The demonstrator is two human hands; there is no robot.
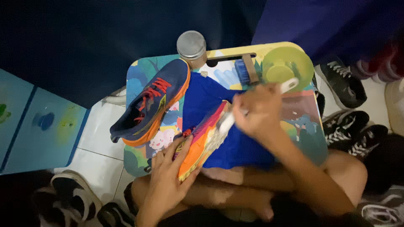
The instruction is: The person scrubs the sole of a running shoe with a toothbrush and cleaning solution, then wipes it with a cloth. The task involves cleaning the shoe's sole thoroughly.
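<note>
My left hand [168, 176] grips the heel end of a colourful running shoe [202, 141] that lies tilted on its side on a blue cloth [210, 96]. My right hand [259, 111] holds a white-handled brush [290, 85], whose head presses against the shoe's sole edge. A second shoe [151, 103], navy with red laces and an orange sole, rests on the left part of the small colourful table [303, 126].
A jar with a silver lid [192, 45], a blue wooden brush [246, 70] and a yellow-green bowl [288, 67] stand at the table's far edge. Black-and-white sneakers [349, 130] lie on the floor to the right and lower left [69, 201]. A blue cabinet [38, 126] is at left.
</note>
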